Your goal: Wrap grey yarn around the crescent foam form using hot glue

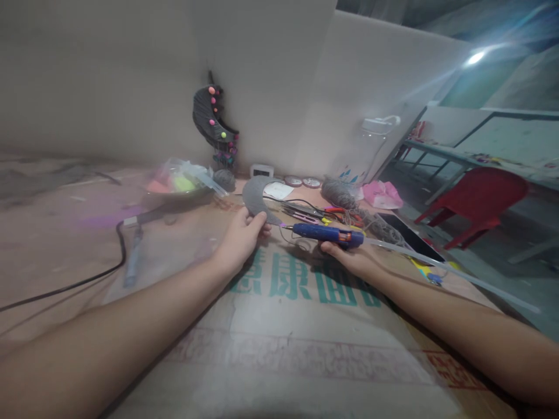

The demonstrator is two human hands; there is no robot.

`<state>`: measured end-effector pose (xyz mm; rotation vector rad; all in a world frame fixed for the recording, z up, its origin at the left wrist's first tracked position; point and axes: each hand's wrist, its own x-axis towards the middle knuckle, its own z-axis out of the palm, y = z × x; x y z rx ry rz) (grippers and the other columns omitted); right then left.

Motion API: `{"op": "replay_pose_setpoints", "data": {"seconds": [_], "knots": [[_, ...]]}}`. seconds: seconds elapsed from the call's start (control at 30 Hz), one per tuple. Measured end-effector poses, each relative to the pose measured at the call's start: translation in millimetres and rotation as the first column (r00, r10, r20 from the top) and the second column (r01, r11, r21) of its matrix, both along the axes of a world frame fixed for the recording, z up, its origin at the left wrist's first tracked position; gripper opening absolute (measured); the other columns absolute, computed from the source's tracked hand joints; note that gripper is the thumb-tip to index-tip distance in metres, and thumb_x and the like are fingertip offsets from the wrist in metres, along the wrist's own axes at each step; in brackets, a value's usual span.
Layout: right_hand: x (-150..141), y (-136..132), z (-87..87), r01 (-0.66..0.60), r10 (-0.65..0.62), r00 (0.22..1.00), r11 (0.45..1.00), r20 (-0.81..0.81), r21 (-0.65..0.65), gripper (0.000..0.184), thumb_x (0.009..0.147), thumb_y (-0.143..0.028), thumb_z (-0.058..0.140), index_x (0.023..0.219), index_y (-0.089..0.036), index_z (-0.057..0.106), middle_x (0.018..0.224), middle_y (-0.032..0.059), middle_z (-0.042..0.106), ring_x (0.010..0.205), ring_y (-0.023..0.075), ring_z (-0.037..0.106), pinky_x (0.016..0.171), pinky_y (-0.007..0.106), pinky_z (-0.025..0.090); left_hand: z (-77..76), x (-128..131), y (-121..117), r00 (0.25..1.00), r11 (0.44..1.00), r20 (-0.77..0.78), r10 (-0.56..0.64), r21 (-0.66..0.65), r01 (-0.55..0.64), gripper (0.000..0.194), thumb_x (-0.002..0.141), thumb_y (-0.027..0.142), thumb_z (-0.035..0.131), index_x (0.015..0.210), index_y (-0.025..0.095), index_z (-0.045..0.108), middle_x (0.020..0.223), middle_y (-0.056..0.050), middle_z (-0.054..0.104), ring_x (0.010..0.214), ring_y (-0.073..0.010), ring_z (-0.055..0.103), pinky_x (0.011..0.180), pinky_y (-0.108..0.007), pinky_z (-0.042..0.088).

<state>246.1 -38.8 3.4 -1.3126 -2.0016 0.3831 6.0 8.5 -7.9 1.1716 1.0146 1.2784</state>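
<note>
A grey crescent moon shape is pinched between the thumb and fingers of my left hand, its curved back toward the left. My right hand grips a blue hot glue gun from below. The gun's nozzle points left and meets or nearly touches the crescent's lower tip. From the gun's rear, a long clear glue stick runs out to the right. A thin grey strand hangs near the nozzle. My right fingers are mostly hidden behind the gun.
A finished-looking dark crescent with pompoms hangs on the wall. Behind my hands lie pliers, grey yarn, a pink bag and a dark phone. A bowl, a black cord and a bottle stand around.
</note>
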Motion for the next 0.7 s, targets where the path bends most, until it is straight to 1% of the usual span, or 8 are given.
{"op": "replay_pose_setpoints", "data": {"seconds": [0.1, 0.2, 0.27, 0.37, 0.5, 0.7], "knots": [[0.4, -0.1, -0.8, 0.045, -0.046, 0.998, 0.999, 0.038, 0.019, 0.033, 0.085, -0.053, 0.053, 0.081, -0.023, 0.066, 0.075, 0.0057, 0.069, 0.075, 0.0257, 0.068, 0.071, 0.038, 0.056, -0.5, 0.3, -0.5, 1.0, 1.0, -0.007, -0.014, 0.005, 0.014, 0.016, 0.081, 0.03, 0.061, 0.086, 0.017, 0.055, 0.065, 0.002, 0.061, 0.057, -0.0103, 0.058, 0.057, -0.021, 0.047], [0.1, -0.3, -0.5, 0.099, -0.102, 0.992, 0.994, 0.075, 0.039, 0.033, 0.082, -0.054, 0.055, 0.079, -0.023, 0.067, 0.074, 0.0055, 0.07, 0.074, 0.0252, 0.068, 0.069, 0.035, 0.056, -1.1, 0.5, -0.7, 1.0, 1.0, -0.013, -0.026, 0.009, 0.026, 0.017, 0.081, 0.031, 0.061, 0.086, 0.017, 0.055, 0.065, 0.001, 0.06, 0.057, -0.0102, 0.058, 0.056, -0.02, 0.046], [-0.4, -0.7, 0.2, 0.101, -0.103, 0.991, 0.994, 0.083, 0.034, 0.033, 0.082, -0.054, 0.055, 0.078, -0.023, 0.068, 0.074, 0.0059, 0.071, 0.074, 0.0257, 0.068, 0.068, 0.035, 0.057, -1.5, 0.5, -0.4, 0.999, 1.0, -0.02, -0.028, 0.011, 0.028, 0.017, 0.081, 0.031, 0.061, 0.087, 0.017, 0.054, 0.066, 0.001, 0.061, 0.058, -0.0104, 0.058, 0.055, -0.02, 0.046], [-1.1, -1.3, 1.3, 0.098, -0.099, 0.992, 0.995, 0.08, 0.024, 0.033, 0.082, -0.053, 0.056, 0.079, -0.024, 0.069, 0.076, 0.0066, 0.072, 0.074, 0.0275, 0.069, 0.068, 0.037, 0.057, -2.1, 0.6, 0.6, 0.999, 0.999, -0.027, -0.028, 0.021, 0.028, 0.016, 0.082, 0.031, 0.06, 0.088, 0.017, 0.054, 0.067, 0.001, 0.061, 0.058, -0.0105, 0.058, 0.056, -0.02, 0.047], [-1.8, -0.9, 1.1, 0.128, -0.13, 0.99, 0.991, 0.061, 0.026, 0.034, 0.08, -0.055, 0.058, 0.082, -0.024, 0.071, 0.076, 0.0074, 0.072, 0.077, 0.0299, 0.07, 0.07, 0.04, 0.058, -2.5, 0.6, 1.3, 0.999, 0.999, -0.022, -0.04, 0.022, 0.04, 0.016, 0.082, 0.031, 0.06, 0.088, 0.017, 0.055, 0.068, 0.001, 0.061, 0.059, -0.0104, 0.058, 0.055, -0.02, 0.046], [-0.5, -0.2, -0.8, 0.142, -0.144, 0.987, 0.989, 0.068, 0.027, 0.036, 0.08, -0.056, 0.058, 0.081, -0.022, 0.071, 0.076, 0.0068, 0.073, 0.073, 0.0276, 0.071, 0.068, 0.038, 0.059, -3.5, 0.9, 1.4, 0.999, 0.999, 0.005, -0.035, 0.02, 0.035, 0.019, 0.079, 0.032, 0.065, 0.086, 0.017, 0.055, 0.066, 0.001, 0.061, 0.058, -0.0106, 0.058, 0.056, -0.021, 0.047]]}}
